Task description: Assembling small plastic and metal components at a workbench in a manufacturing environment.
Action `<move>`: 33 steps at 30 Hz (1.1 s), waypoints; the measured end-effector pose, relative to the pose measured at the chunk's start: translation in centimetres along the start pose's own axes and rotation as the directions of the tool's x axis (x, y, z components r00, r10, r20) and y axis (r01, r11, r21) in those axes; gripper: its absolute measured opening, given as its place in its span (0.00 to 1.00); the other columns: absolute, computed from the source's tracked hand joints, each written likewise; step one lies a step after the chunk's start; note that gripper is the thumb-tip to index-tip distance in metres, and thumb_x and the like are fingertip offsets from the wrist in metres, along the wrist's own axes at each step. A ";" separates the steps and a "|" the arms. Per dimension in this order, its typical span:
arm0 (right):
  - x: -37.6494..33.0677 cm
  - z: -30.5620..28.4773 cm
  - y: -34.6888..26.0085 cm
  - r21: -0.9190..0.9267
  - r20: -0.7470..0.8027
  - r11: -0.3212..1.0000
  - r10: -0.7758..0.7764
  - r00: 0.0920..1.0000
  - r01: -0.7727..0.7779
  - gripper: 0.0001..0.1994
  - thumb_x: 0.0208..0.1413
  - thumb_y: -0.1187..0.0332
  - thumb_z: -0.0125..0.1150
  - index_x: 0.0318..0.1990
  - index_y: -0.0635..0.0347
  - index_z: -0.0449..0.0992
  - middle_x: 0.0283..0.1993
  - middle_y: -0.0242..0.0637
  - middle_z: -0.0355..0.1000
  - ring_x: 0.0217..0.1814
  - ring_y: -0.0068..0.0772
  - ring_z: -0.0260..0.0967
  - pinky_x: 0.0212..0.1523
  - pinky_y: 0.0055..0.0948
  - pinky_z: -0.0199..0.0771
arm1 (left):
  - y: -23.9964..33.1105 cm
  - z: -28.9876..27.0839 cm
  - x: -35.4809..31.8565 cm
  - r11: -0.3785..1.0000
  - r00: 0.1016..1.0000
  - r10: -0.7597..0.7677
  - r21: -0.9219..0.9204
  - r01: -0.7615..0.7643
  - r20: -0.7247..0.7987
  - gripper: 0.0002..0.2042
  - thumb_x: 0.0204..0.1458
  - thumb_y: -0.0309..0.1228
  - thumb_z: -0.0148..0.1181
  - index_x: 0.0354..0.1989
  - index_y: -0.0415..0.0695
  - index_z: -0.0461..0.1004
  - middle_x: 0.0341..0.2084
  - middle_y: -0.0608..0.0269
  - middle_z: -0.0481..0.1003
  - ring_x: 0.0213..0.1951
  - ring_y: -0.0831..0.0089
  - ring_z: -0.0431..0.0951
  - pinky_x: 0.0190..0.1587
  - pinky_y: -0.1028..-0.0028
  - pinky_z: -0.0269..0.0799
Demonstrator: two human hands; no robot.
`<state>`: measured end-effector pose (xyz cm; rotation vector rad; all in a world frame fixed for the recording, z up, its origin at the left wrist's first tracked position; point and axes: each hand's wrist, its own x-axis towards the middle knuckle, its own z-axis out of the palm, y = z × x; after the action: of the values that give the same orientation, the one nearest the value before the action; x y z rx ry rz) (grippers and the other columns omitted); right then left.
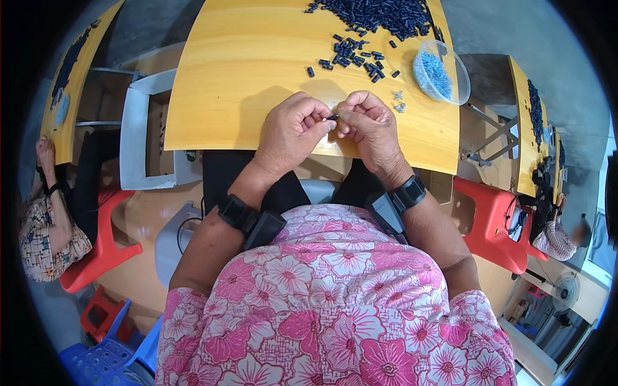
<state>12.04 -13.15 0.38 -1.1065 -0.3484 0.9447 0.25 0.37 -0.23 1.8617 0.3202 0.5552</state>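
Above the near edge of the yellow table [222, 96], my two hands meet at the fingertips. Between thumb and fingers, my left hand [291, 133] pinches a small black cylindrical piece [332, 118]. My right hand [372, 132] is closed too, its thumb and fingertips at the right end of that piece; anything smaller in them is hidden. Beyond my hands lies a loose group of similar black pieces [351, 53], with a large heap [380, 14] behind. A few small clear-bluish bits [400, 103] lie right of my right hand.
A clear round tub [461, 83] of light-blue bits [434, 76] stands at the table's right edge. An open white box [131, 138] is left of the table. Red plastic chairs [492, 225] flank me. Other people [55, 225] sit at similar tables on both sides.
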 end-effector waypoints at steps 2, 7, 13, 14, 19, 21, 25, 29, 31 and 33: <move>0.0 0.0 0.1 0.007 -0.004 1.000 0.001 1.000 -0.001 0.06 0.57 0.80 0.58 0.40 0.62 0.70 0.32 0.33 0.72 0.30 0.22 0.70 0.34 0.22 0.73 | 0.1 0.0 0.0 1.000 1.000 -0.003 -0.003 0.003 -0.001 0.06 0.46 0.23 0.68 0.30 0.39 0.77 0.25 0.64 0.73 0.23 0.76 0.75 0.29 0.76 0.72; -0.1 0.2 0.1 -0.035 -0.003 0.999 -0.024 1.000 0.024 0.06 0.59 0.80 0.56 0.42 0.62 0.69 0.32 0.33 0.71 0.30 0.22 0.70 0.35 0.22 0.74 | -0.1 0.0 0.0 0.999 0.999 -0.035 -0.015 0.035 0.003 0.06 0.45 0.23 0.69 0.30 0.39 0.77 0.25 0.64 0.73 0.23 0.76 0.75 0.29 0.76 0.73; -0.2 0.3 0.6 -0.059 -0.032 0.995 -0.080 0.996 0.079 0.05 0.59 0.79 0.57 0.41 0.62 0.70 0.32 0.32 0.71 0.32 0.22 0.70 0.36 0.22 0.74 | -0.2 0.0 0.0 0.999 0.999 -0.030 -0.016 0.030 0.012 0.06 0.46 0.24 0.68 0.30 0.39 0.77 0.26 0.64 0.73 0.24 0.75 0.76 0.29 0.75 0.73; -0.3 0.4 0.6 -0.059 -0.031 0.995 -0.079 0.996 0.077 0.05 0.59 0.79 0.57 0.41 0.62 0.70 0.32 0.32 0.71 0.32 0.22 0.70 0.36 0.22 0.74 | -0.1 -0.1 0.0 0.999 0.999 -0.031 -0.011 0.031 0.012 0.06 0.46 0.24 0.68 0.30 0.39 0.77 0.26 0.64 0.73 0.24 0.75 0.76 0.29 0.75 0.73; -0.6 1.3 0.6 -0.172 -0.096 0.978 -0.133 0.986 0.115 0.03 0.60 0.78 0.58 0.38 0.62 0.71 0.33 0.31 0.71 0.32 0.20 0.70 0.36 0.22 0.74 | -0.1 -0.1 0.0 0.999 0.999 -0.036 -0.014 0.036 -0.002 0.06 0.46 0.24 0.68 0.30 0.39 0.77 0.25 0.64 0.73 0.24 0.75 0.76 0.29 0.75 0.73; -0.6 1.3 0.7 -0.187 -0.086 0.974 -0.146 0.986 0.128 0.03 0.60 0.78 0.58 0.38 0.62 0.71 0.33 0.30 0.71 0.32 0.20 0.71 0.36 0.22 0.74 | -0.2 -0.1 0.0 0.999 0.999 -0.031 -0.014 0.031 -0.010 0.05 0.46 0.24 0.68 0.30 0.39 0.77 0.25 0.64 0.73 0.24 0.75 0.76 0.29 0.75 0.73; -0.9 1.2 0.6 -0.251 -0.073 0.962 -0.131 0.989 0.109 0.04 0.60 0.79 0.58 0.42 0.64 0.73 0.35 0.31 0.71 0.34 0.21 0.72 0.38 0.23 0.77 | -0.2 -0.2 0.0 1.000 1.000 -0.026 -0.017 0.026 -0.014 0.05 0.46 0.23 0.68 0.30 0.39 0.77 0.25 0.64 0.73 0.24 0.75 0.76 0.30 0.75 0.74; -1.1 0.9 0.6 -0.199 -0.086 0.975 -0.118 0.989 0.099 0.09 0.60 0.80 0.58 0.48 0.66 0.75 0.39 0.32 0.72 0.35 0.23 0.73 0.40 0.24 0.79 | 0.1 -0.2 0.0 0.998 0.999 -0.040 -0.041 0.039 -0.008 0.05 0.47 0.23 0.67 0.30 0.39 0.77 0.25 0.64 0.73 0.25 0.75 0.76 0.30 0.75 0.74; -1.3 0.9 0.4 -0.364 -0.065 0.924 -0.152 0.986 0.118 0.11 0.59 0.81 0.58 0.49 0.68 0.77 0.43 0.34 0.72 0.37 0.24 0.75 0.41 0.24 0.79 | 0.1 -0.3 0.0 0.998 0.999 -0.038 -0.059 0.037 -0.016 0.05 0.47 0.23 0.67 0.30 0.39 0.77 0.25 0.64 0.73 0.25 0.76 0.76 0.31 0.75 0.74; -1.4 0.8 0.5 -0.411 -0.063 0.899 -0.195 0.979 0.152 0.10 0.58 0.82 0.59 0.47 0.68 0.78 0.43 0.35 0.73 0.38 0.25 0.76 0.41 0.23 0.79 | -0.1 -0.2 0.0 0.997 0.999 -0.041 -0.070 0.040 -0.016 0.05 0.47 0.24 0.67 0.31 0.39 0.77 0.26 0.64 0.73 0.25 0.76 0.76 0.31 0.76 0.73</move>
<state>10.44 -13.65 0.58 -1.4704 -0.5669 0.6666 0.17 0.57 -0.21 1.7805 0.3453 0.5484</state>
